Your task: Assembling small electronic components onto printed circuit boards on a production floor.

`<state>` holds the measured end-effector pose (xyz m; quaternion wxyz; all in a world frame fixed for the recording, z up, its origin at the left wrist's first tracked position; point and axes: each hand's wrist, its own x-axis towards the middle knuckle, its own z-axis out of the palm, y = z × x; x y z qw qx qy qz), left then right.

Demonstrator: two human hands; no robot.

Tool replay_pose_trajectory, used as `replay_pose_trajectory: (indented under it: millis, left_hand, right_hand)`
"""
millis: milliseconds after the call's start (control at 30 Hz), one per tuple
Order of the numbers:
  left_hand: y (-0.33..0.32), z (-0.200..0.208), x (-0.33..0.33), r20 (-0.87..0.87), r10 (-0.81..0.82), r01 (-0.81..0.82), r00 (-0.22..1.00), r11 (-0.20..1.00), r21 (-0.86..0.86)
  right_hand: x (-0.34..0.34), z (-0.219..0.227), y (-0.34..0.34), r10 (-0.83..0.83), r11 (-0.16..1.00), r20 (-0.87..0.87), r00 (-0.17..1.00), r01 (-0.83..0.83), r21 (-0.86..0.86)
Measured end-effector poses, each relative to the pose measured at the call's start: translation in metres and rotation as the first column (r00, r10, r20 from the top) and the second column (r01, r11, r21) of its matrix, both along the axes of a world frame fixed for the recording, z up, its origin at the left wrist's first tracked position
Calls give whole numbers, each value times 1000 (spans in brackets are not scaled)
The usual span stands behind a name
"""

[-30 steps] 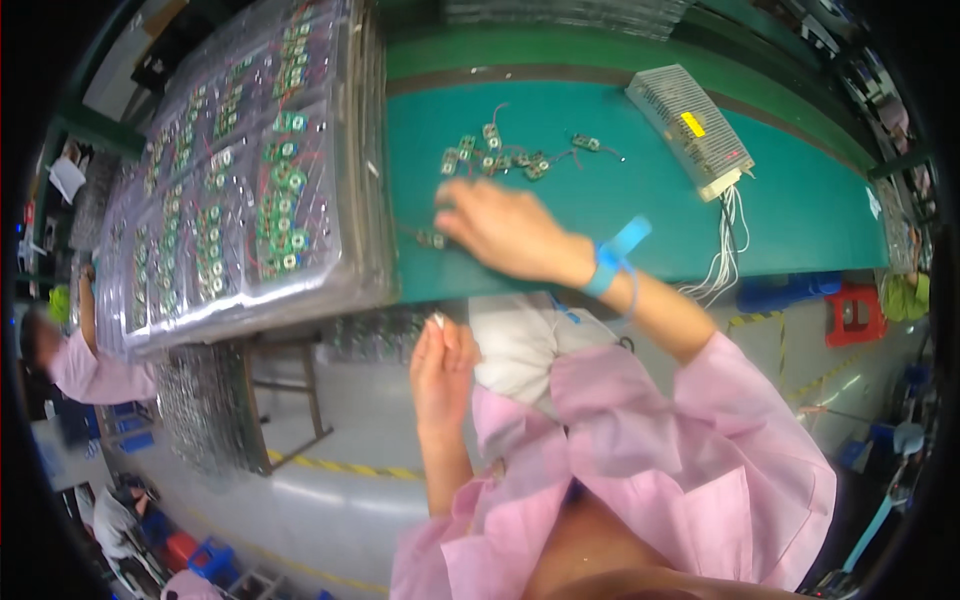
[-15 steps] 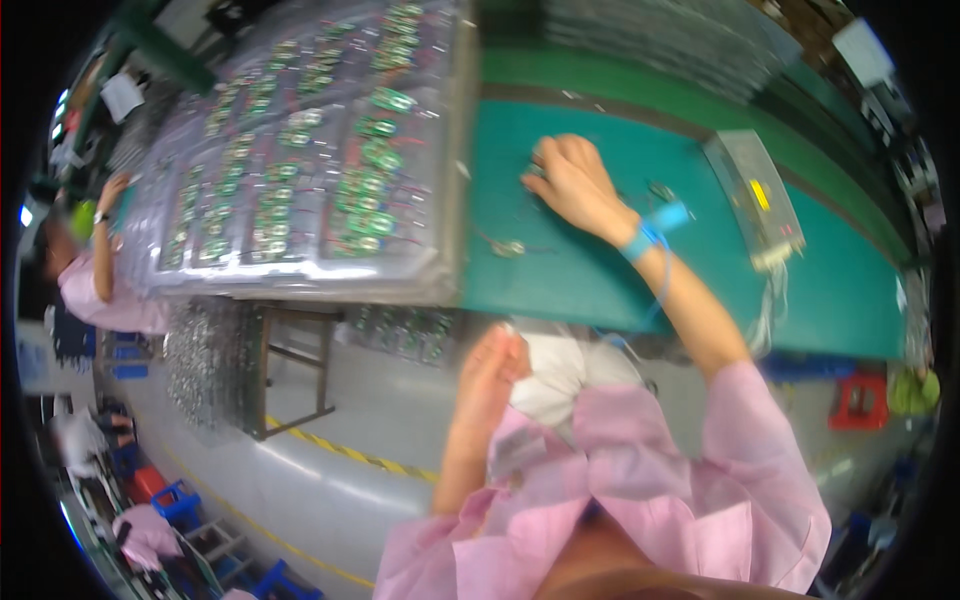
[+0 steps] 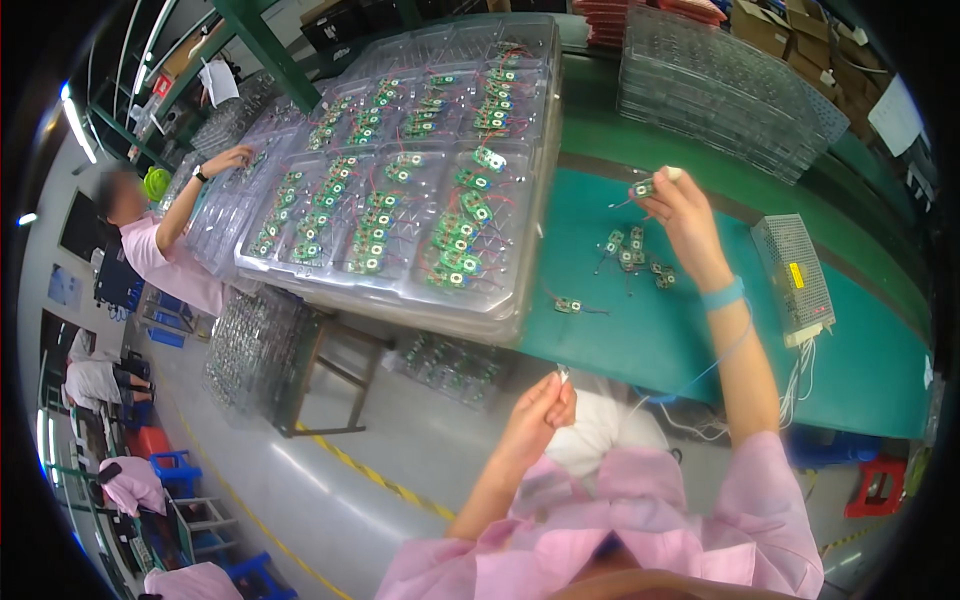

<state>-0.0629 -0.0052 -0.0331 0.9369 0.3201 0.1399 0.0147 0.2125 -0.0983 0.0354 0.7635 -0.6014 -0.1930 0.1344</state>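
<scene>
Over my feed I'm seeing the right hand [image 3: 692, 222] gripping a wired green circuit board [image 3: 643, 189] between thumb and fingers, holding it above the teal desk [image 3: 625, 345]. Loose circuit boards [image 3: 631, 256] are lying on that surface, nearby. The left hand [image 3: 542, 408] is pinching a pale piece [image 3: 563, 375], too small for me to identify, near the front edge. Board-filled clear plastic trays [image 3: 500, 312] are standing to the left.

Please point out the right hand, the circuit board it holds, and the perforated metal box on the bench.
Right hand [image 3: 690, 222], head view: back of the hand.
Held circuit board [image 3: 643, 188], head view: its green face.
Perforated metal box [image 3: 782, 262], head view: its upper face.
</scene>
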Motion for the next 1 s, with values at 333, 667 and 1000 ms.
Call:
replay_pose_trajectory:
  millis: [333, 667, 1000]
  left_hand:
    - [-16, 8, 1, -1, -39, 39, 999, 999, 25]
    - [-34, 19, 19, -27, -118, 120, 993, 981, 155]
    - [-54, 41, 11, 23, -229, 214, 973, 936, 281]
  right_hand:
    - [-57, 27, -63, 208, 952, -281, 937, -128, 277]
    - [-139, -1, -106, 591, 807, -319, 741, -548, 221]
    - [-154, -13, -109, 644, 764, -257, 720, -592, 257]
